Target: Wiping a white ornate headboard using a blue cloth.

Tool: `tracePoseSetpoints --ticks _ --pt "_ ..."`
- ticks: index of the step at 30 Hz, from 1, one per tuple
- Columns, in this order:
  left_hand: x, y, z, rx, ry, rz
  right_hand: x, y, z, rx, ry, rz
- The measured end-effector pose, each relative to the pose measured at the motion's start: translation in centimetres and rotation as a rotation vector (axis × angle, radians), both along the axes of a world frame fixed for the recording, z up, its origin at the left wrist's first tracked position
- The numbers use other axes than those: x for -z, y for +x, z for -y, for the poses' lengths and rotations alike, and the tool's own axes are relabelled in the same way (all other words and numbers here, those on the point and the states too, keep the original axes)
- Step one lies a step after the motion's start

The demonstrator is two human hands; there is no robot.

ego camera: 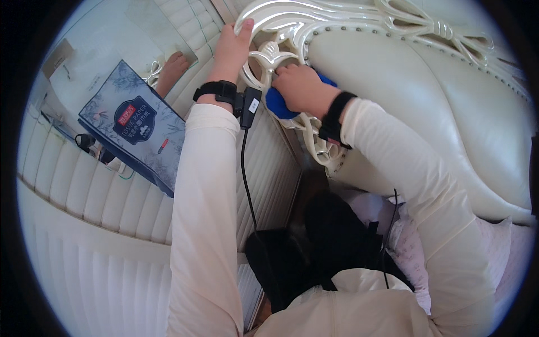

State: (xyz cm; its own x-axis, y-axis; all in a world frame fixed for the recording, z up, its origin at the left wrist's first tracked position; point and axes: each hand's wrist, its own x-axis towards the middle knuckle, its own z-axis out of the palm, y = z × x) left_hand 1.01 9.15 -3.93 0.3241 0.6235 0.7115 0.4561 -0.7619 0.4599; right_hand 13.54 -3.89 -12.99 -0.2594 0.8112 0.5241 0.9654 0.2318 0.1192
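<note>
A cream bed headboard with a glossy carved frame (290, 13) and padded panel (370, 80) rises before me. My left hand (232, 52) grips the frame's outer curved edge, thumb toward the top. Lower and to the right, my right hand (304, 87) presses a blue cloth (278, 104) against the openwork carving beside the padding. Its fingertips reach the carved flower; part of the cloth is hidden under the palm. Both wrists wear black straps, and a small black device (250, 108) with a cable sits at the left one.
Left of my arm, a soft pack of tissue paper (134, 122) lies on a ribbed cream cabinet (105, 202) with a reflective glass top (126, 38), which mirrors a hand. Pink floral bedding (406, 252) lies below the headboard at right. A black cable (249, 189) hangs beside my left sleeve.
</note>
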Motion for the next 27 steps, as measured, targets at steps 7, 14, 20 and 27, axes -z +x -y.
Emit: tracePoseSetpoints --ticks 7,14,20,27 --pt "-0.1 0.3 -0.4 0.026 -0.038 0.048 -0.6 -0.2 -1.1 0.019 -0.030 -0.087" --pt "0.0 -0.3 0.3 -0.001 -0.039 -0.014 4.6 0.5 0.6 -0.126 0.453 -0.047" --pt "-0.9 -1.0 -0.2 -0.012 -0.027 -0.058 1.5 -0.5 -0.6 -0.064 0.121 -0.037" --pt "-0.7 0.2 2.7 -0.019 -0.143 0.008 4.3 -0.5 0.0 -0.045 0.339 -0.213"
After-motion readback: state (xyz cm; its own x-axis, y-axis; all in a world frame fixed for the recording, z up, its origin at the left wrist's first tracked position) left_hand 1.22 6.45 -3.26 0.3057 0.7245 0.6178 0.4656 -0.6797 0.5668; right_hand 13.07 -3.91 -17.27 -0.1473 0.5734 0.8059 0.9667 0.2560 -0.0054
